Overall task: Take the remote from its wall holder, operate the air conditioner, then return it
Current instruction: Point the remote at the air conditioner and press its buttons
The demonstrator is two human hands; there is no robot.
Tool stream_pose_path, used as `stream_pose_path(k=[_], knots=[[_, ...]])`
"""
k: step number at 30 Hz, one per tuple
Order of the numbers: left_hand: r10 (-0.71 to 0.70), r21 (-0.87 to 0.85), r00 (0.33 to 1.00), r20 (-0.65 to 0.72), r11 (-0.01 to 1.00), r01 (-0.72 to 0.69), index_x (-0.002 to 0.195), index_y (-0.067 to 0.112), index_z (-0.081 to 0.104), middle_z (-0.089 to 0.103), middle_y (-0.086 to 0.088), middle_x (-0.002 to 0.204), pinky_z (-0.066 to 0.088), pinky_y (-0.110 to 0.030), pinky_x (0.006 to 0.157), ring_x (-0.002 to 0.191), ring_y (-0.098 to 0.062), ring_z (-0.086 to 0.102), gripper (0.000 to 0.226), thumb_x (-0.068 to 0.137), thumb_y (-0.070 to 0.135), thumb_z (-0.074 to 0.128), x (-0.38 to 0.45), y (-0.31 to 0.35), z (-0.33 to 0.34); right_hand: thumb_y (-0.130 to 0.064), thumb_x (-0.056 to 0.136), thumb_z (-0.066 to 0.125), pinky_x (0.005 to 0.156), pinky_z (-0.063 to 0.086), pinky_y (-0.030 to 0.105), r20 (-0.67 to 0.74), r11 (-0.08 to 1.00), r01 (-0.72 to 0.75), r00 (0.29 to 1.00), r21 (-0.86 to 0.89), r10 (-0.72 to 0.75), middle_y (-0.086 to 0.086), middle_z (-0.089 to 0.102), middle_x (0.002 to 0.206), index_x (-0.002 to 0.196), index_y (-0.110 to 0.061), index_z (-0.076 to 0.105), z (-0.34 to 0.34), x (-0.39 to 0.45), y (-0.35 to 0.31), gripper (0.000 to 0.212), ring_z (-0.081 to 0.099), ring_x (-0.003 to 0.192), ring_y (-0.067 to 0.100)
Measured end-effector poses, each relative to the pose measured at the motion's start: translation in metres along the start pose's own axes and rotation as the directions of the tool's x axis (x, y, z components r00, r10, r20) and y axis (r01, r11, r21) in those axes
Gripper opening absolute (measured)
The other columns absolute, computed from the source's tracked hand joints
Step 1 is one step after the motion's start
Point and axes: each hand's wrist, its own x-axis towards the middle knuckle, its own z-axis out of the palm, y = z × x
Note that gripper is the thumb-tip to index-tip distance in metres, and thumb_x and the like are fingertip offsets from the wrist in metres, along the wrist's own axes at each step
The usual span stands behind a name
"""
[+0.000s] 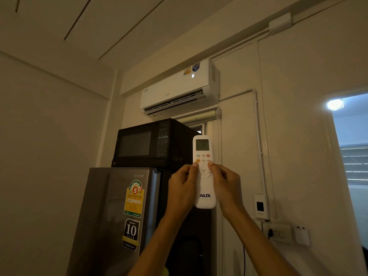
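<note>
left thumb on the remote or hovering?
Touching. The head view shows the left hand wrapped around the remote, its thumb tip pressed on the button face, with no gap visible.

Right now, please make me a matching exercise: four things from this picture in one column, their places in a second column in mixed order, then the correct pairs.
Things:
1. remote
2. microwave
3. air conditioner
4. power socket

Places:
A. high on the wall
B. on top of the fridge
C. low on the right wall
D. between both hands, left and right

Pairs: 1-D, 2-B, 3-A, 4-C
</note>
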Motion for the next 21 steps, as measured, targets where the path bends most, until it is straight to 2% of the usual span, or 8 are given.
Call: stream_pose_path(k=[5, 10, 21], knots=[[0.009, 0.005, 1.000, -0.002, 1.000, -0.009, 0.081, 0.027, 0.055, 0.067, 0.001, 0.084, 0.056, -0.023, 0.060, 0.073, -0.013, 0.069, 0.014, 0.090, 0.031, 0.044, 0.0002, 0.0011, -0.0018, -0.031, 0.085, 0.056, 0.043, 0.048, 0.009, 0.006, 1.000, -0.008, 1.000, 0.008, 0.008, -0.011, 0.064, 0.076, 0.078, -0.034, 0.058, 0.0015, -0.0005, -0.0009, 0.007, 0.065, 0.061, 0.008], [-0.001, 0.008, 1.000, 0.002, 1.000, 0.000, 0.082, 0.028, 0.054, 0.067, 0.002, 0.084, 0.054, -0.017, 0.054, 0.069, -0.009, 0.068, 0.014, 0.090, 0.031, 0.044, -0.0008, 0.0021, -0.0037, -0.031, 0.085, 0.055, 0.044, 0.049, 0.010, 0.001, 1.000, -0.010, 1.000, 0.001, 0.010, -0.005, 0.066, 0.079, 0.081, -0.030, 0.059, 0.0019, -0.0014, -0.0007, 0.005, 0.066, 0.064, 0.010], [-0.004, 0.005, 1.000, 0.010, 1.000, 0.004, 0.081, 0.027, 0.055, 0.067, 0.002, 0.083, 0.054, -0.016, 0.053, 0.067, -0.007, 0.068, 0.014, 0.090, 0.031, 0.044, -0.0028, 0.0043, -0.0050, -0.031, 0.085, 0.056, 0.042, 0.048, 0.009, 0.007, 1.000, -0.002, 1.000, -0.001, 0.002, -0.012, 0.064, 0.076, 0.077, -0.035, 0.058, 0.0026, -0.0039, -0.0043, 0.010, 0.065, 0.058, 0.005]])
